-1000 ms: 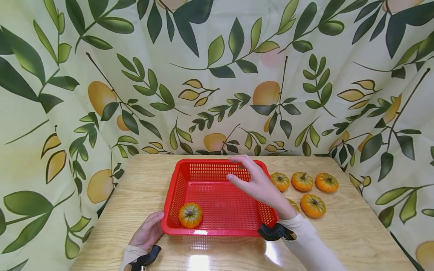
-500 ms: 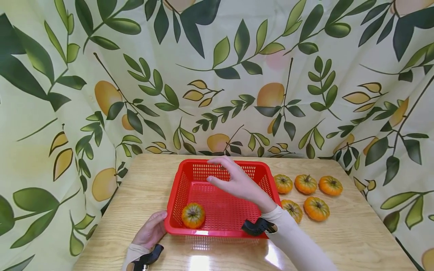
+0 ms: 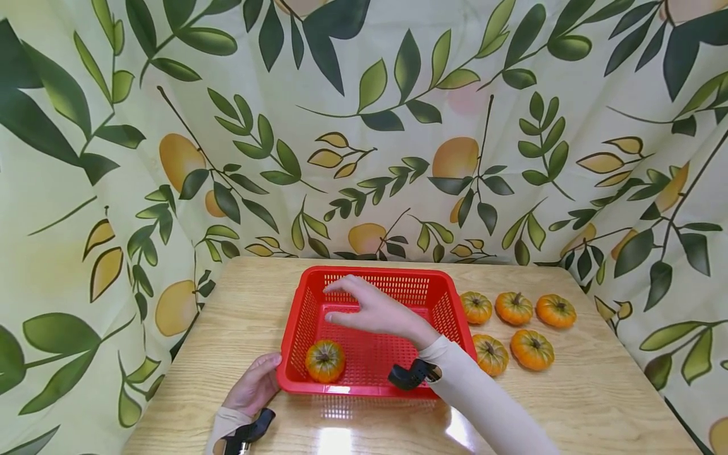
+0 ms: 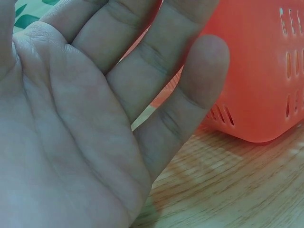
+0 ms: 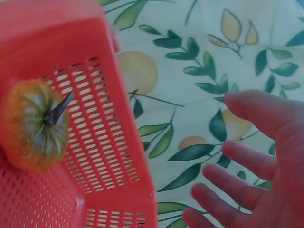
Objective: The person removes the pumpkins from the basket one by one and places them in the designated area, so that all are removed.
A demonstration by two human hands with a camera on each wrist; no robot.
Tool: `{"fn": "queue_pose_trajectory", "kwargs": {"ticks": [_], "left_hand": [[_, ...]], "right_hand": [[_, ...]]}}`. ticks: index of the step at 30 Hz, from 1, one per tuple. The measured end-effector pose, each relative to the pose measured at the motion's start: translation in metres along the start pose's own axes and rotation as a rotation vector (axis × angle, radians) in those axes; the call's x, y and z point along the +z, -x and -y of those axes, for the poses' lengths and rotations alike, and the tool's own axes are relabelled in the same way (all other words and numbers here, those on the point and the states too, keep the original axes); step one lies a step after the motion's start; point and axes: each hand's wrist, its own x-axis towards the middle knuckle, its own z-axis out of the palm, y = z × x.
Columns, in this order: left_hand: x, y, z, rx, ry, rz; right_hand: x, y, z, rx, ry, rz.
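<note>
A red plastic basket stands on the wooden table, with one small orange pumpkin in its front left corner. My left hand is at the basket's front left corner; in the left wrist view its fingers extend loosely beside the red wall. Over the middle of the basket, my right hand hovers with nothing in it, thumb and fingers spread apart. The right wrist view shows the same pumpkin below and to the side of that hand. Whether the left fingertips press the wall is hard to tell.
Several more small pumpkins sit on the table just right of the basket. A leaf-and-fruit patterned cloth hangs behind and at both sides of the table.
My right hand has moved left from the basket's right side to over its middle, and sinks a little. The left hand stays at the corner. The head view has shifted slightly.
</note>
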Motion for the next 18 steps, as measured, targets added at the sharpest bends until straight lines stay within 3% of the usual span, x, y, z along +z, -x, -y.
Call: {"fn": "queue_pose_trajectory", "kwargs": {"ticks": [10,18], "left_hand": [[-0.002,0.003,0.000,-0.011,-0.005,-0.009],[0.000,0.000,0.000,-0.017,0.001,-0.017]], "right_hand": [[0.015,-0.019,-0.004,-0.040,0.259,0.245],[0.026,-0.024,-0.006,-0.005,0.310,0.410]]}}
